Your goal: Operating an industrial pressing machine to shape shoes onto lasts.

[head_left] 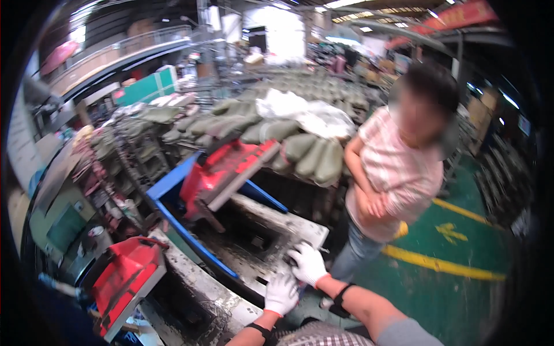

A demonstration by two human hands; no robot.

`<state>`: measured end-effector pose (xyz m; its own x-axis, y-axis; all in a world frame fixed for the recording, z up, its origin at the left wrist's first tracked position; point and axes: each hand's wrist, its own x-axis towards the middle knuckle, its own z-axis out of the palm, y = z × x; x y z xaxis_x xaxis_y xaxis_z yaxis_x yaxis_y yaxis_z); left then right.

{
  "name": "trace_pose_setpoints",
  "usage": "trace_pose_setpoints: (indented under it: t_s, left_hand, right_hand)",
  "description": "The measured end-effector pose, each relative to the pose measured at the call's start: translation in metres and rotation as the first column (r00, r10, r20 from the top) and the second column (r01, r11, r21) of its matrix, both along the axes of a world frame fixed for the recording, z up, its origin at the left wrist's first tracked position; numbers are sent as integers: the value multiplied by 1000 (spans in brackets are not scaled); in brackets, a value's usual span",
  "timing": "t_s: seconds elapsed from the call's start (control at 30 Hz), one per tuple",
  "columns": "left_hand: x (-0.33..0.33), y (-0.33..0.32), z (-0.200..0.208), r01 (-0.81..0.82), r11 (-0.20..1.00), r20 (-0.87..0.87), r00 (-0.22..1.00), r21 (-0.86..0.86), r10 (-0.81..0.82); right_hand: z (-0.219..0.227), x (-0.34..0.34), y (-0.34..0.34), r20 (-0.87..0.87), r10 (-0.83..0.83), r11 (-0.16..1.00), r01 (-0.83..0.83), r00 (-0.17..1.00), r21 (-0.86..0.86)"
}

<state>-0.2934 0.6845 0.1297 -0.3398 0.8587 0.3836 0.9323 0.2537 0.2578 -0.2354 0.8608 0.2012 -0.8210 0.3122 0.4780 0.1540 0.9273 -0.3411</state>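
Note:
My left hand (281,294), in a white glove, is at the near edge of a worn, pale metal machine bed (309,226). Its fingers are bent and close together, and what they hold is too blurred to name. Just right of it, my right hand (309,263), also gloved in white, curls its fingers over the corner of the bed, around a small dark part I cannot make out. Left of my hands, the bed has a dark, grimy recess (245,236). Beyond that recess, a red, block-shaped machine head (231,167) stands tilted up.
A second red machine head (127,282) is tilted up at the lower left. A blue frame (190,236) runs between the two stations. Olive-green boots (300,153) crowd the racks behind. On the right, a person in a pink shirt (392,173) stands close by on the green floor (427,294).

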Motion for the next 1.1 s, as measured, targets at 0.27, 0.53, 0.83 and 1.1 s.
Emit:
trace_pose_setpoints:
  t_s: [0.27,0.53,0.83,1.1]
  left_hand:
    - [2,-2,-6,94,992,36,995,87,-97]
    - [-3,8,3,81,990,40,995,114,-86]
    - [2,4,0,57,990,97,993,125,-70]
    - [1,6,3,61,990,108,991,127,-75]
  right_hand:
    - [-20,14,2,62,-80,995,77,995,56]
    - [-13,4,9,57,-51,998,49,997,43]
    - [-12,7,5,108,-57,998,60,992,-22]
    - [-18,6,7,171,-67,997,72,983,-25]
